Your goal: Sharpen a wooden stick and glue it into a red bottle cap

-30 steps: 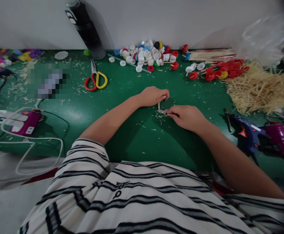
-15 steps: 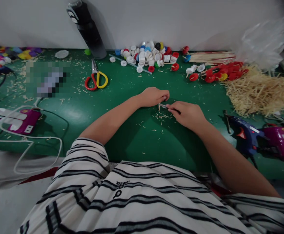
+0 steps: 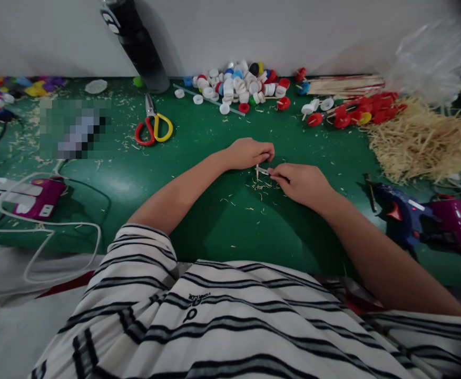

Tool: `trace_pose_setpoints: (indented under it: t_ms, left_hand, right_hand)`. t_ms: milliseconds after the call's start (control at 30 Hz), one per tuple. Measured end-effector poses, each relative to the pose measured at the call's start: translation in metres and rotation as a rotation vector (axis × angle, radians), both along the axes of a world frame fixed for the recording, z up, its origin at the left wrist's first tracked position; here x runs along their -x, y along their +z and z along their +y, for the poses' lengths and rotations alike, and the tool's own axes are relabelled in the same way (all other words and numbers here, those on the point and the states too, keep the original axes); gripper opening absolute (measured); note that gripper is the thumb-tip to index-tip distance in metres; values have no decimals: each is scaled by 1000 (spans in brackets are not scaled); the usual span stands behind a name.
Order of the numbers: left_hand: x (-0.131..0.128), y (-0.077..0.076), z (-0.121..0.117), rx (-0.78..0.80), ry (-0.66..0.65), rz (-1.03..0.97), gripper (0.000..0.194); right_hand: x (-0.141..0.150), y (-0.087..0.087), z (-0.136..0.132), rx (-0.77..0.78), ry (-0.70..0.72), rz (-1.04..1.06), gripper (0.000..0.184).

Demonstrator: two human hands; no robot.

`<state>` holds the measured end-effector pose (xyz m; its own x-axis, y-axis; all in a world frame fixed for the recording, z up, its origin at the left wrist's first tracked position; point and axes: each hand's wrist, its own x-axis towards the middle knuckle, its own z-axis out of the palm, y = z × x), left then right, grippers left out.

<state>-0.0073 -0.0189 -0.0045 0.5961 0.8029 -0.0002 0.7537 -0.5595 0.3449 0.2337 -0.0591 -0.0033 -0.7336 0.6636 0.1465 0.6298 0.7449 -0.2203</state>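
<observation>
Left hand (image 3: pixel 249 153): fingers curled, grip clamped on a thin pale stick (image 3: pixel 257 174); its upper part is hidden in the fist, its lower end points down toward the desk (image 3: pixel 214 226). Whether the tip touches the surface cannot be told.

Right hand (image 3: pixel 303 181): grip closed on a slim knife-like tool (image 3: pixel 263 171), thumb and forefinger together. The tool's far end reaches the stick just below the left fist; contact appears likely but is too small to confirm.

Small shavings (image 3: pixel 260 186) lie scattered beneath and in front of both hands.

Surroundings: scissors (image 3: pixel 163 128) with one red and one yellow handle loop, left of the left hand; dark bottle (image 3: pixel 143 58) behind them. Heap of bottle caps (image 3: pixel 234 88), mostly white, near the wall. To the right, red caps (image 3: pixel 382 108), a bundle of sticks (image 3: pixel 344 85), a mass of pale strands (image 3: pixel 423 145) and a blue glue gun (image 3: pixel 402 210) on its side.
</observation>
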Motion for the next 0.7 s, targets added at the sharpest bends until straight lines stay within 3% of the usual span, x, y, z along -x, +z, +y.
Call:
trace_pose_setpoints:
  t_ms: [700]
  left_hand:
    - [-3,-6,-2,-29,-69,-66,29]
  right_hand:
    - [-5,-4,-2,72,0,11,24]
